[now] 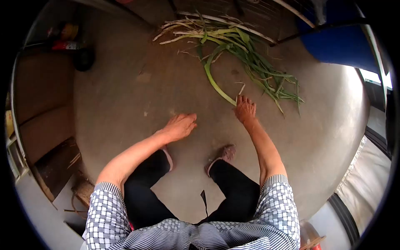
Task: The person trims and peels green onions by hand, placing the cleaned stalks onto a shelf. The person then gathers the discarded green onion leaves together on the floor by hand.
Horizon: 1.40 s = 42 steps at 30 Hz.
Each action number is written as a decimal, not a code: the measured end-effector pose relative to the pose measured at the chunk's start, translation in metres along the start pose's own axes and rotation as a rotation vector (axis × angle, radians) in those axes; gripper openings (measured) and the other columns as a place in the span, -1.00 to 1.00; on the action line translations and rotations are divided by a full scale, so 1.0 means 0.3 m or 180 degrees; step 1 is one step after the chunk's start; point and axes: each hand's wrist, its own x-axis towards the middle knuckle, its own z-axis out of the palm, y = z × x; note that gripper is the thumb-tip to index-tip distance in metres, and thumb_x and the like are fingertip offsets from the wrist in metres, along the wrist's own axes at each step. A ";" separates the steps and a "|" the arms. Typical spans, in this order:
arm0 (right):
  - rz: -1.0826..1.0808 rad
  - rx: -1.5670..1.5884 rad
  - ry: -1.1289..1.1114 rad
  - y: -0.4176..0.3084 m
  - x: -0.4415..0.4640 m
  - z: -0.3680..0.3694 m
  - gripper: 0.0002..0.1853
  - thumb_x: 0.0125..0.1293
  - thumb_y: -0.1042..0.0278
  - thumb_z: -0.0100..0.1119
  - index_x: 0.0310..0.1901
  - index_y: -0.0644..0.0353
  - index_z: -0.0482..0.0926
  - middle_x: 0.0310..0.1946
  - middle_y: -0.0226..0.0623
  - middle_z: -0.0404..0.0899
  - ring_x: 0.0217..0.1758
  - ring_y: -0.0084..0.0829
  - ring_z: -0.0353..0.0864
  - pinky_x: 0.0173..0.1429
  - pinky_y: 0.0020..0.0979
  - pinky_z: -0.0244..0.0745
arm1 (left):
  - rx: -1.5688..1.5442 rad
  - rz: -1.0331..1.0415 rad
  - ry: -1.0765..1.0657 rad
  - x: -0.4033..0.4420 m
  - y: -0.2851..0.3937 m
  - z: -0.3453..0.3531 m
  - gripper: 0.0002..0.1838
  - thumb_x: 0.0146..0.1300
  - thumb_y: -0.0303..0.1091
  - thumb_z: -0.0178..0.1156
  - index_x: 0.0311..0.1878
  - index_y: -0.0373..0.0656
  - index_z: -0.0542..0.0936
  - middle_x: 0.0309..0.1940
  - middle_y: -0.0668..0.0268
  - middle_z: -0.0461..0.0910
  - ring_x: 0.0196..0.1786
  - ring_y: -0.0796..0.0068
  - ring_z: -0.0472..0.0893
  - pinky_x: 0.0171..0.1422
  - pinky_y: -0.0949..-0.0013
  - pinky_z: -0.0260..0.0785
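Long green onions lie in a loose pile on the floor, white stalks mostly to the left and green leaves trailing right. My right hand is closed on the lower end of one green onion, whose pale shank curves up into the pile. A thin whitish strand sticks up beside those fingers. Nearer my body, my left hand hovers above the floor with its fingers curled together. Whether it holds anything is hidden.
The concrete floor spreads around my feet. Behind the pile runs a metal rack bar, with a blue barrel at the back right. A brown board or carton stands along the left, near a dark round object.
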 end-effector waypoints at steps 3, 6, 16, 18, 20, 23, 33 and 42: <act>-0.0509 -0.0192 -0.0014 0.000 0.097 0.181 -0.69 0.14 0.42 0.09 -0.05 0.24 0.42 -0.17 -0.17 0.43 -0.07 -0.15 0.49 -0.11 -0.09 0.38 | 0.0195 0.0091 -0.0117 0.206 -0.129 -0.017 -0.78 0.18 -0.32 -0.02 -0.15 -0.20 0.43 -0.17 0.00 0.50 -0.07 -0.06 0.47 -0.05 0.00 0.30; -0.1451 -0.0269 -0.0454 -0.031 0.146 0.254 -0.68 0.12 0.41 0.09 -0.06 0.26 0.42 -0.18 -0.12 0.46 -0.16 -0.15 0.54 -0.19 -0.11 0.45 | 0.0541 0.0206 -0.0132 0.309 -0.254 -0.002 -0.76 0.16 -0.38 0.01 -0.10 -0.24 0.41 -0.09 -0.01 0.45 -0.03 -0.03 0.46 -0.04 0.03 0.31; -0.0771 -0.0905 0.0765 -0.186 0.809 -0.278 -0.44 0.26 0.24 -0.01 0.27 0.20 0.15 0.28 -0.10 0.14 0.32 -0.14 0.14 0.23 -0.23 0.28 | 0.1857 0.0711 0.0143 0.277 -0.381 0.042 -0.52 0.03 -0.57 0.07 0.10 -0.30 0.32 0.19 -0.07 0.20 0.14 0.00 0.37 0.16 0.08 0.27; -0.0149 -0.1157 0.0206 -0.202 0.899 -0.306 -0.38 0.31 0.20 -0.06 0.34 0.15 0.01 0.36 -0.12 -0.02 0.42 -0.16 -0.05 0.30 -0.23 0.20 | 0.1478 0.0651 0.0011 0.265 -0.357 0.033 -0.52 0.06 -0.56 0.05 0.12 -0.28 0.31 0.22 -0.04 0.19 0.17 0.01 0.36 0.19 0.08 0.26; 0.0065 -0.1147 0.0341 -0.206 0.898 -0.297 -0.32 0.30 0.18 -0.04 0.36 0.12 -0.09 0.30 -0.08 0.03 0.36 -0.13 0.01 0.25 -0.14 0.25 | 0.0726 0.0380 -0.0131 0.262 -0.346 0.019 -0.52 0.08 -0.56 0.04 0.14 -0.25 0.31 0.24 0.00 0.19 0.18 0.02 0.35 0.21 0.08 0.25; 0.0115 -0.1070 0.0049 -0.201 0.881 -0.288 -0.22 0.13 0.08 0.20 0.30 0.18 0.04 0.11 -0.02 0.25 0.20 -0.11 0.22 0.09 -0.16 0.40 | 0.0418 0.0418 0.0019 0.254 -0.383 0.016 -0.52 0.13 -0.54 0.02 0.18 -0.20 0.30 0.25 0.04 0.19 0.19 0.03 0.34 0.22 0.06 0.24; -0.0838 -0.0421 -0.0886 -0.104 0.504 -0.220 -0.39 0.10 0.15 0.21 0.17 0.18 0.27 -0.05 -0.07 0.46 -0.03 -0.06 0.48 -0.10 -0.14 0.49 | 0.1373 0.0418 0.0104 0.289 -0.397 0.013 -0.60 0.02 -0.62 0.04 0.01 -0.28 0.37 0.13 -0.05 0.21 0.09 0.01 0.41 0.05 0.14 0.36; -0.0636 -0.0123 0.0762 -0.106 0.639 -0.046 -0.69 0.10 0.28 0.19 -0.11 0.17 0.51 -0.18 -0.09 0.52 -0.15 -0.16 0.54 -0.14 -0.19 0.47 | 0.1448 0.0405 -0.0444 0.229 -0.476 0.132 -0.79 0.10 -0.50 0.00 -0.16 -0.25 0.48 -0.11 0.06 0.46 -0.24 0.10 0.57 -0.14 0.19 0.46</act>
